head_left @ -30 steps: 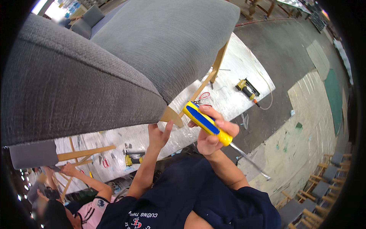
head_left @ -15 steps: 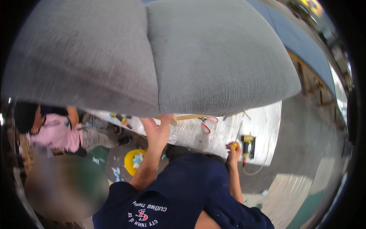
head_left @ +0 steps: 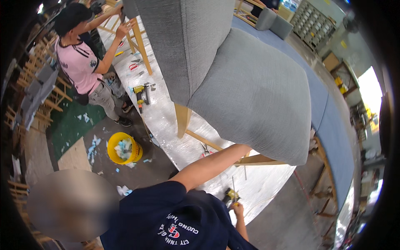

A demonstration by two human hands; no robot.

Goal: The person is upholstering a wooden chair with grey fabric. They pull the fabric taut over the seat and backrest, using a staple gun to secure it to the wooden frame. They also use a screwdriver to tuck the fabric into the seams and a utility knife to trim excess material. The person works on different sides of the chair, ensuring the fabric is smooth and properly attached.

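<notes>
A grey upholstered chair (head_left: 262, 91) stands on the table in front of me, its backrest to the left and a wooden leg (head_left: 182, 121) below. My left forearm reaches across to the front of the seat. Under that edge my left hand (head_left: 245, 151) is by the wooden frame, its fingers mostly hidden. Lower down, my right hand (head_left: 238, 209) is closed on a yellow-handled tool with a thin shaft (head_left: 233, 185). Just behind it lies a yellow and black nail gun (head_left: 230, 195). Red-handled scissors (head_left: 206, 153) are partly hidden behind my left forearm.
The table (head_left: 266, 181) has a shiny covering. A second nail gun (head_left: 141, 95) lies at its left edge. A co-worker in pink (head_left: 79, 62) handles another chair at far left. A yellow bucket (head_left: 135, 154) of scraps is on the floor. A long blue surface (head_left: 333, 121) runs along the right.
The chair has turned and its legs show more. My left hand has moved from below the backrest to under the seat's front edge. The right hand keeps the yellow-handled tool. My view has shifted.
</notes>
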